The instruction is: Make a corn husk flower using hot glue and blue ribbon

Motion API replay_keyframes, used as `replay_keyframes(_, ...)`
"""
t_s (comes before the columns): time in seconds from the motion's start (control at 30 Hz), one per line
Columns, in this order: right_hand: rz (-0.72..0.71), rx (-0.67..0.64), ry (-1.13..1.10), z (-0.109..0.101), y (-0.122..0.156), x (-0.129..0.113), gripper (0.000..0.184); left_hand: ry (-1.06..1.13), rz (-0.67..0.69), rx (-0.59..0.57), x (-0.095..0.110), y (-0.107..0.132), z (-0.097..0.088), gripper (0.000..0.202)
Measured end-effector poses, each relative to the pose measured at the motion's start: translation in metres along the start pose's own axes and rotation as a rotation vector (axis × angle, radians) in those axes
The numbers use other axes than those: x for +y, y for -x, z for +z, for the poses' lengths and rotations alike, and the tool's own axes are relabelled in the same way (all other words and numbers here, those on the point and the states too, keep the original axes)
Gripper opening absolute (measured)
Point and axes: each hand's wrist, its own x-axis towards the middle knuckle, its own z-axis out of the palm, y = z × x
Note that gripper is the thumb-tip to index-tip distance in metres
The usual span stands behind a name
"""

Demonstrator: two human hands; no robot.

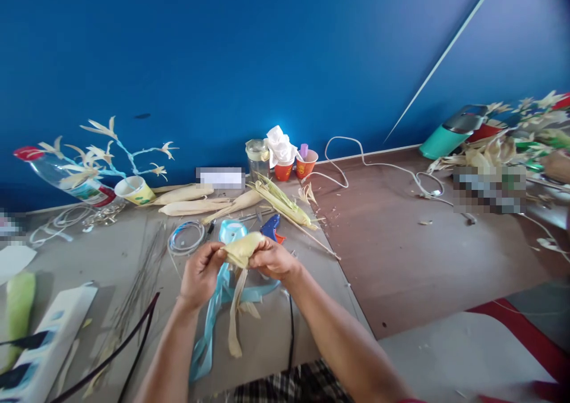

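A pale yellow piece of corn husk [243, 248] is stretched between my two hands above the table. My left hand [200, 272] pinches its left end, and my right hand [274, 259] grips the right end, fingers closed. Under the hands lie a light blue ribbon [207, 338] and its roll [232, 231]. A narrow dry husk strip [236, 320] hangs or lies just below the held piece; I cannot tell whether they are joined. Just beyond my right hand is a blue glue gun [271, 227] with an orange part.
Whole husks [191, 207] lie near the wall, beside a paper cup [135, 190] holding a husk-flower branch. Red cups [306, 164] and a jar [257, 158] stand behind. A power strip [53, 338] is at left; a white cable [392, 165] and green bottle [447, 136] are at right.
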Motion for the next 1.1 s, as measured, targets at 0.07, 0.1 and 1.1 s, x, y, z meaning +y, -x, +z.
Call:
replay_keyframes(0.07,0.026,0.003,-0.026,0.0,0.002,0.003,0.022,0.077,-0.031,-0.041,0.0,0.0,0.002,0.022)
replay_keyframes(0.1,0.033,0.005,-0.041,-0.001,0.004,0.002,0.023,0.105,-0.047,-0.056,-0.001,0.0,0.001,0.022)
replay_keyframes(1.1,-0.268,0.539,-0.258,-0.031,-0.001,-0.051,0.026,0.852,-0.289,0.3,-0.021,-0.016,-0.017,0.021)
